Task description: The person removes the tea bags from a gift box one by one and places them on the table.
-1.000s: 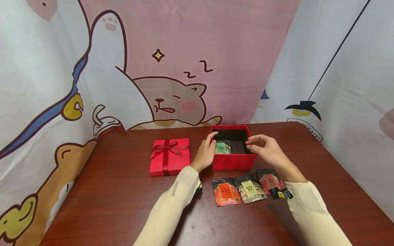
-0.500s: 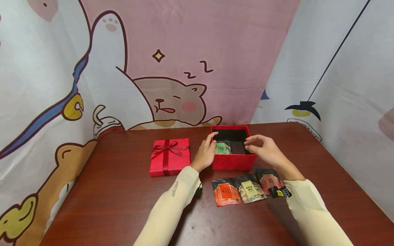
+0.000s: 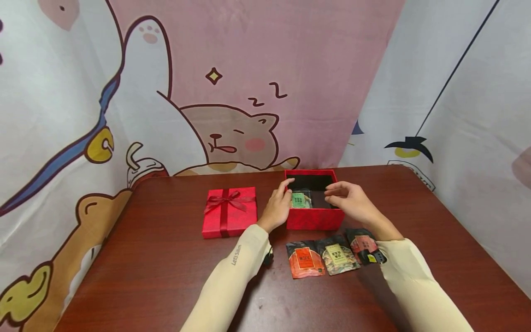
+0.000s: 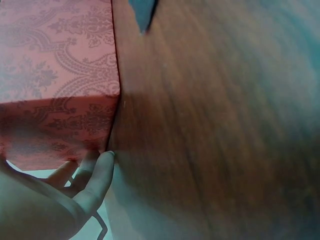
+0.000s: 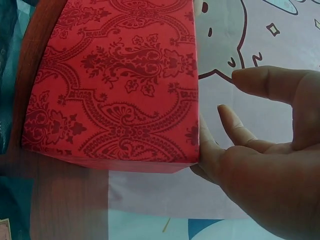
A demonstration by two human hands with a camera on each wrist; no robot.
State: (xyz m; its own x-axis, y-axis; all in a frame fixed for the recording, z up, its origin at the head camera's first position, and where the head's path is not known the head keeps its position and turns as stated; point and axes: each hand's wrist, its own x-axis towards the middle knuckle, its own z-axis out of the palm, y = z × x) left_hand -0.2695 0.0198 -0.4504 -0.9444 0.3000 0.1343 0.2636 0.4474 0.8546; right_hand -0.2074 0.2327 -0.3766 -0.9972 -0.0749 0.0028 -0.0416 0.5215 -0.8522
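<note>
A red gift box (image 3: pixel 315 218) with a dark inside stands lidless at the back of the table. My left hand (image 3: pixel 276 208) holds its left wall, with a finger and the thumb near the rim. In the left wrist view, fingers (image 4: pixel 96 182) touch the patterned side. Inside the box, at the left, lies a green-labelled pouch (image 3: pixel 298 200). My right hand (image 3: pixel 352 200) is over the box's right part, thumb and index finger apart with nothing between them. The right wrist view shows other fingers (image 5: pixel 210 150) at the box's edge.
The red lid (image 3: pixel 229 212) with a ribbon bow lies left of the box. In front lie a pouch with an orange label (image 3: pixel 304 259), one with a pale yellow label (image 3: pixel 337 256) and one with a red label (image 3: pixel 362 244), partly hidden by the right wrist camera.
My right hand has moved a little leftward, from the box's right rim to over its opening. The left hand, box and pouches have stayed put.
</note>
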